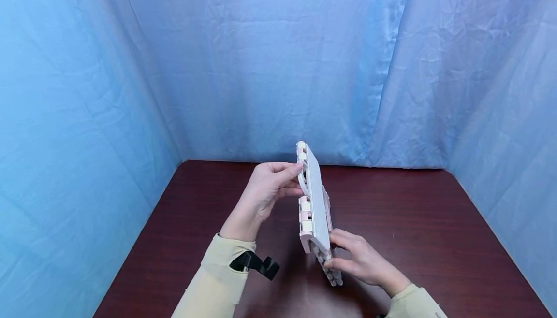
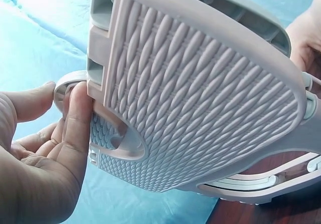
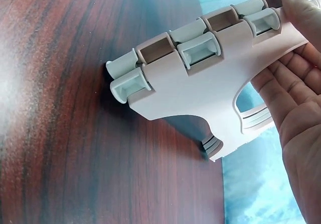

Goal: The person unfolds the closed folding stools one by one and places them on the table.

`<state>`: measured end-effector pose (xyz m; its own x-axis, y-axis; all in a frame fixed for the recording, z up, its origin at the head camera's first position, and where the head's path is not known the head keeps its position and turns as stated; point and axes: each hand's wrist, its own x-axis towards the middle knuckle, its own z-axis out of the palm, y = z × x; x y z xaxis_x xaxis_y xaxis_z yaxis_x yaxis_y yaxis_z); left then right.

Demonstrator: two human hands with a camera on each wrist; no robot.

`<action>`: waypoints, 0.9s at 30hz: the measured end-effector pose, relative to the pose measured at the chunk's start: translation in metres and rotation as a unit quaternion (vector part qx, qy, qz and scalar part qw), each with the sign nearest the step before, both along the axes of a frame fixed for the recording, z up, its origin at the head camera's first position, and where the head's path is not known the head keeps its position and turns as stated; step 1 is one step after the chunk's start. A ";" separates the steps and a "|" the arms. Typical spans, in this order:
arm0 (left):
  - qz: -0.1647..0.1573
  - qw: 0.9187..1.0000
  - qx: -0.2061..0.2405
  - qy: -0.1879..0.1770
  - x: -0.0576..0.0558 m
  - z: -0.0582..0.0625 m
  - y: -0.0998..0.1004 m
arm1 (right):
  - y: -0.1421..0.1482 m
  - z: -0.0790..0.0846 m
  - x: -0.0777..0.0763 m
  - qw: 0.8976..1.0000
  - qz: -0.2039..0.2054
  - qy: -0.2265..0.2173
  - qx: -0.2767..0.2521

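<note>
A folding plastic stool (image 1: 319, 197), pale pink and white, is held folded and on edge above the dark table, its lower end near the tabletop. In the left wrist view its woven-pattern seat (image 2: 195, 88) faces the camera. My left hand (image 1: 271, 187) pinches the white carry handle (image 2: 67, 83) between thumb and fingers. At the lower end, my right hand (image 1: 361, 260) grips the stool's edge, thumb on one side and fingers on the other. The hinged leg panel (image 3: 210, 88), with pink and white hinge knuckles, fills much of the right wrist view.
The dark red-brown wooden table (image 1: 413, 211) has rounded far corners. Blue curtains (image 1: 278, 66) hang behind it and along both sides. A black strap (image 1: 256, 264) sticks out from the left sleeve.
</note>
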<state>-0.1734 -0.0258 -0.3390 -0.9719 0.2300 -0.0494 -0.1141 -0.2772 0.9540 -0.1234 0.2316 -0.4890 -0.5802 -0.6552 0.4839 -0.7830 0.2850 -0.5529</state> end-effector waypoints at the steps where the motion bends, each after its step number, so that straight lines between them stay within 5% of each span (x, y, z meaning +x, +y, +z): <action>1: -0.002 1.000 0.001 0.003 0.000 0.000 0.000 | 0.000 0.000 0.000 1.000 -0.002 -0.002 0.001; 27: -0.026 0.999 0.034 -0.006 -0.001 0.007 0.004 | -0.006 -0.001 0.001 1.000 -0.011 -0.023 -0.018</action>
